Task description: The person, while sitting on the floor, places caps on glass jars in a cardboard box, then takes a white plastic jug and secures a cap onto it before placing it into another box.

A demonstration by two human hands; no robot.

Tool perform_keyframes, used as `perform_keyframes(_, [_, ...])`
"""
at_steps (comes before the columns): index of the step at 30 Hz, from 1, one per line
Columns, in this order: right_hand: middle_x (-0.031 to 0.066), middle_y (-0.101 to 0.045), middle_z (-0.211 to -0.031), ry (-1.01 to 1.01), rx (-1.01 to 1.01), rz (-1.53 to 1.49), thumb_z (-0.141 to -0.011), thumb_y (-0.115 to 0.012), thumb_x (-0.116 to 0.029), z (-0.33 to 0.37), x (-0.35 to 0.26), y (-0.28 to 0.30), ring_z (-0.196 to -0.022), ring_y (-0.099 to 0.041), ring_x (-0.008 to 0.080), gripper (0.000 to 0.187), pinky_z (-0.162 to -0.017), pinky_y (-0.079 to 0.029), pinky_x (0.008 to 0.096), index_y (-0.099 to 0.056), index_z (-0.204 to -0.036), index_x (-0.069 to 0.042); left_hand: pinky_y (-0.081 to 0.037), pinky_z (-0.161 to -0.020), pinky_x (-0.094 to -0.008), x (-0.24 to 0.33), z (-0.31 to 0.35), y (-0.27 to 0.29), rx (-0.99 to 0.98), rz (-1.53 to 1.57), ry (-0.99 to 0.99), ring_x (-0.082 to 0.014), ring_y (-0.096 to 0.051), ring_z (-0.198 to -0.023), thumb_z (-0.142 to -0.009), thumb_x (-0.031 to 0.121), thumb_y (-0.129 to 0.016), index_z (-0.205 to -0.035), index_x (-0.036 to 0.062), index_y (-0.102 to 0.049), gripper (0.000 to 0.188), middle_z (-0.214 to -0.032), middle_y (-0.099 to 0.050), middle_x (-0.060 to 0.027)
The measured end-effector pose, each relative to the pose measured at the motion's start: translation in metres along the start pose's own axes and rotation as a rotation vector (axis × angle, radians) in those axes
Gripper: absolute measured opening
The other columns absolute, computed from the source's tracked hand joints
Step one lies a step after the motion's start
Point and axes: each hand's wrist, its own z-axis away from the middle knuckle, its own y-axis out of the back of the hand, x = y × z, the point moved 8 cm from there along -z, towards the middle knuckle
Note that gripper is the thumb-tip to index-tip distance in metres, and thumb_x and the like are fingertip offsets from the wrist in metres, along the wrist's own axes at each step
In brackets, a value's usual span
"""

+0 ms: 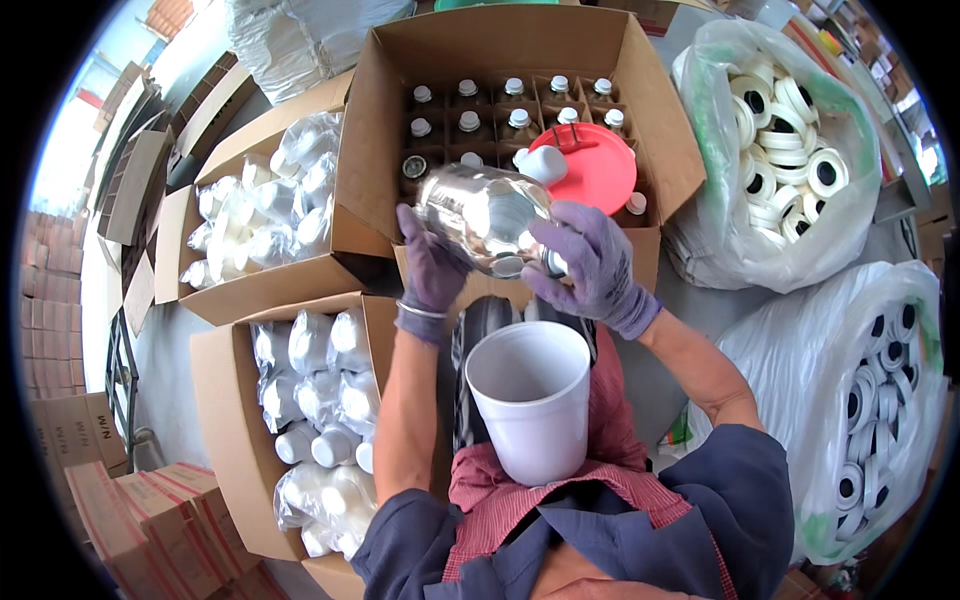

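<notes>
A shiny silvered glass flask liner [480, 213] lies tilted between my two gloved hands, above my lap. My left hand [432, 265] wraps its wide end. At its narrower end, the fingers of my right hand [590, 255] close round the neck. Between my thighs stands a white plastic tub [530, 435], its open mouth facing up. Just beyond the liner, a red round plastic piece [605, 180] rests on a partitioned cardboard box [660, 140]. A small white cup-shaped part [543, 165] sits against that red piece. Capped bottle-like items [469, 122] fill several of the box's compartments.
Two open cartons at left hold plastic-wrapped white parts [255, 215] and more wrapped white pieces [325, 360]. On the right, clear bags contain white rings with black centres [827, 175], [850, 485]. Stacked cardboard boxes [150, 520] stand at the lower left.
</notes>
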Motion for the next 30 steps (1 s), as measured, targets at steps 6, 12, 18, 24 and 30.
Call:
perform_keyframes(6, [0.0187,-0.048,-0.127,-0.380,-0.173,-0.702,-0.087,-0.065,-0.037,0.073,-0.008,0.039,-0.120,-0.047,0.0330,0.061,-0.099,-0.041,0.0401,-0.045,-0.131,0.000,-0.037,-0.105,-0.0339,0.090,0.037,-0.054,0.037,-0.730,-0.367,-0.0203,-0.048,-0.123,-0.096,0.034,-0.050,-0.135,0.0002,-0.045,0.052,-0.132,-0.051,-0.0134])
perform_keyframes(12, [0.0201,-0.042,-0.139,-0.564,-0.401,-0.532,-0.088,-0.063,-0.033,0.206,-0.072,0.066,-0.128,-0.042,0.0361,0.059,-0.108,-0.033,0.0430,-0.047,-0.134,-0.001,-0.038,-0.106,-0.0358,0.046,0.144,-0.065,0.076,-1.389,-0.183,-0.0240,-0.048,-0.125,-0.073,0.018,-0.069,-0.139,-0.0017,-0.042,0.073,-0.133,-0.047,-0.0143])
perform_keyframes(18, [0.0240,-0.036,-0.142,-0.523,-0.464,-0.715,-0.091,-0.054,-0.048,0.225,-0.136,0.054,-0.133,-0.035,0.0407,0.066,-0.111,-0.028,0.0458,-0.044,-0.137,-0.001,-0.040,-0.104,-0.0346,-0.017,0.310,0.076,0.554,-0.676,-0.017,-0.0219,-0.049,-0.123,-0.102,0.040,-0.032,-0.137,0.0032,-0.042,0.052,-0.133,-0.051,-0.0105])
perform_keyframes(24, [0.0207,-0.040,-0.139,-0.446,-0.302,-1.166,-0.080,-0.065,-0.058,0.093,-0.110,0.016,-0.131,-0.039,0.0345,0.088,-0.110,-0.029,0.0426,-0.038,-0.138,0.002,-0.047,-0.094,-0.0390,-0.027,0.309,0.040,0.195,-1.932,-0.150,-0.0285,-0.061,-0.109,-0.072,0.013,-0.078,-0.120,0.0020,-0.058,0.053,-0.115,-0.064,-0.0159])
perform_keyframes(30, [0.0152,-0.048,-0.134,-0.118,-0.407,-1.134,-0.065,-0.086,-0.045,0.023,-0.122,0.019,-0.126,-0.045,0.0293,0.095,-0.107,-0.034,0.0405,-0.042,-0.136,0.000,-0.045,-0.099,-0.0372,-0.018,0.291,0.032,0.006,-1.727,-0.237,-0.0257,-0.058,-0.115,-0.073,0.017,-0.081,-0.130,0.0033,-0.050,0.067,-0.125,-0.060,-0.0125])
